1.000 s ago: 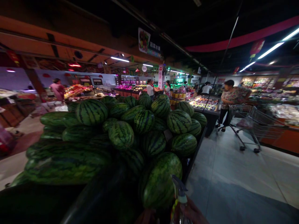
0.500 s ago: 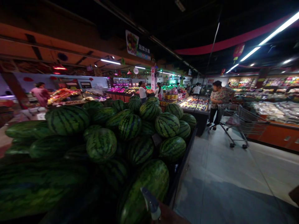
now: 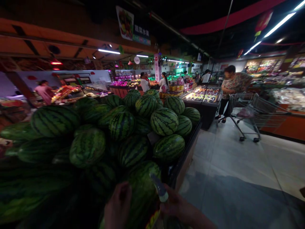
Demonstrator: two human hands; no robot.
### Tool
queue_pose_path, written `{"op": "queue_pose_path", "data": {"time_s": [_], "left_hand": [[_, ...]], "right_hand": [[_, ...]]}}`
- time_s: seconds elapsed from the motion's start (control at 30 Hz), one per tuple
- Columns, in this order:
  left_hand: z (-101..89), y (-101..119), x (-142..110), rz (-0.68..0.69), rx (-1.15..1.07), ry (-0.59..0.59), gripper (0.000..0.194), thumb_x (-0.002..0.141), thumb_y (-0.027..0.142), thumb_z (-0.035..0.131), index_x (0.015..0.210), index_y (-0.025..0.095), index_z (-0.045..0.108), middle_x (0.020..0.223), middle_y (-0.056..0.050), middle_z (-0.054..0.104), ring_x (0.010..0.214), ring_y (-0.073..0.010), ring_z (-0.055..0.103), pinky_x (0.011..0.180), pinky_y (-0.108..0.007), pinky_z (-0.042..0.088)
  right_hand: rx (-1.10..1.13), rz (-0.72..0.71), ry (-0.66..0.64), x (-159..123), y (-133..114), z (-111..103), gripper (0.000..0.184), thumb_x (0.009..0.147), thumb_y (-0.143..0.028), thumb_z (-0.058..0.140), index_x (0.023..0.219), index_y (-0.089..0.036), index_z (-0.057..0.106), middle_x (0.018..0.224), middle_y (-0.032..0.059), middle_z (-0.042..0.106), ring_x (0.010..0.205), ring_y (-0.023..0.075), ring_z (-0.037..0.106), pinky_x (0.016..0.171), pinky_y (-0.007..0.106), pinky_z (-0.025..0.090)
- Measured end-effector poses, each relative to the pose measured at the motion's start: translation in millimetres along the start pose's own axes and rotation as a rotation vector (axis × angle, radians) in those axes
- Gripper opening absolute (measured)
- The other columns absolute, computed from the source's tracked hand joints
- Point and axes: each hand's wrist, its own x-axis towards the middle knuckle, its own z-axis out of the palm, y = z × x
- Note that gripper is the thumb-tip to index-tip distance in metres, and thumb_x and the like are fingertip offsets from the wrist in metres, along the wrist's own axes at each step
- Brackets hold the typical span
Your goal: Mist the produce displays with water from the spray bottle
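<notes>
My right hand (image 3: 175,203), at the lower middle, is closed around an object with a curved grey head and pale collar (image 3: 161,190). Its lower part is dark and its kind is unclear. A small yellow and red patch (image 3: 152,219) shows below it. To the left, my left hand (image 3: 119,198) is raised with its fingers curled, dim and blurred; whether anything is in them is hidden. Behind both hands lies a large watermelon (image 3: 145,178). Further watermelons (image 3: 164,121) are heaped beyond it.
The dark display edge (image 3: 183,156) runs along the heap's right side. Past it is a grey floor (image 3: 221,159). A person (image 3: 234,84) stands beside a shopping cart (image 3: 252,108). Other shoppers and produce stands (image 3: 202,95) are farther back.
My left hand has come into view from below. My right hand shows more clearly with the grey-headed object, now higher and slightly right. The view has shifted; the watermelons appear farther left.
</notes>
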Motion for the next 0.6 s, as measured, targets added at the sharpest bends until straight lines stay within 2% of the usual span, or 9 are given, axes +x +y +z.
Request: {"op": "queue_pose_path", "data": {"time_s": [0.07,0.13,0.2,0.3,0.47,0.6], "left_hand": [[12.8,22,13,-0.063,0.203,-0.013,0.026,0.092,0.042,0.05,0.101,0.025,0.068,0.094,-0.005,0.082,0.083,-0.0244,0.078,0.071,-0.031,0.052],[23.3,36,20,-0.146,0.415,-0.006,0.028,0.099,0.04,0.045,0.106,0.026,0.068,0.096,-0.005,0.083,0.08,-0.0258,0.077,0.065,-0.031,0.045],[30.2,42,23,-0.218,0.567,0.009,0.033,0.103,0.045,0.041,0.113,0.027,0.067,0.096,-0.005,0.083,0.076,-0.0277,0.076,0.059,-0.031,0.039],[34.2,41,23,-0.274,0.623,0.038,0.037,0.105,0.047,0.038,0.118,0.025,0.066,0.098,-0.007,0.083,0.08,-0.0293,0.077,0.06,-0.03,0.038],[33.3,33,23,-0.259,0.566,0.11,0.035,0.103,0.046,0.042,0.112,0.023,0.068,0.095,-0.008,0.083,0.081,-0.0274,0.077,0.062,-0.029,0.041],[33.4,34,23,-0.25,0.524,0.148,0.034,0.101,0.046,0.044,0.109,0.024,0.07,0.097,-0.007,0.083,0.079,-0.0264,0.076,0.061,-0.028,0.039]], "right_hand": [[-0.056,-0.028,0.067,-8,-8,-19,0.057,0.073,-0.06,0.087,0.11,-0.024,0.063,0.086,-0.0019,0.07,0.074,0.0134,0.062,0.07,0.029,0.046],[-0.113,-0.055,0.139,-17,-16,-38,0.056,0.078,-0.064,0.081,0.11,-0.023,0.062,0.082,-0.0011,0.069,0.073,0.0145,0.062,0.071,0.03,0.046],[-0.13,-0.059,0.192,-25,-24,-58,0.055,0.08,-0.066,0.078,0.11,-0.023,0.061,0.08,-0.0008,0.069,0.073,0.0157,0.062,0.072,0.032,0.045],[-0.154,-0.041,0.217,-34,-36,-83,0.055,0.082,-0.067,0.075,0.11,-0.023,0.06,0.078,-0.0008,0.069,0.071,0.0162,0.063,0.071,0.032,0.045],[-0.148,0.022,0.09,-39,-48,-105,0.054,0.082,-0.058,0.08,0.12,-0.025,0.06,0.087,-0.0013,0.066,0.078,0.0161,0.063,0.075,0.032,0.048],[-0.21,0.011,-0.082,-30,-57,-96,0.044,0.079,-0.054,0.083,0.109,-0.027,0.064,0.091,-0.0005,0.062,0.079,0.0164,0.057,0.072,0.031,0.047]]}}
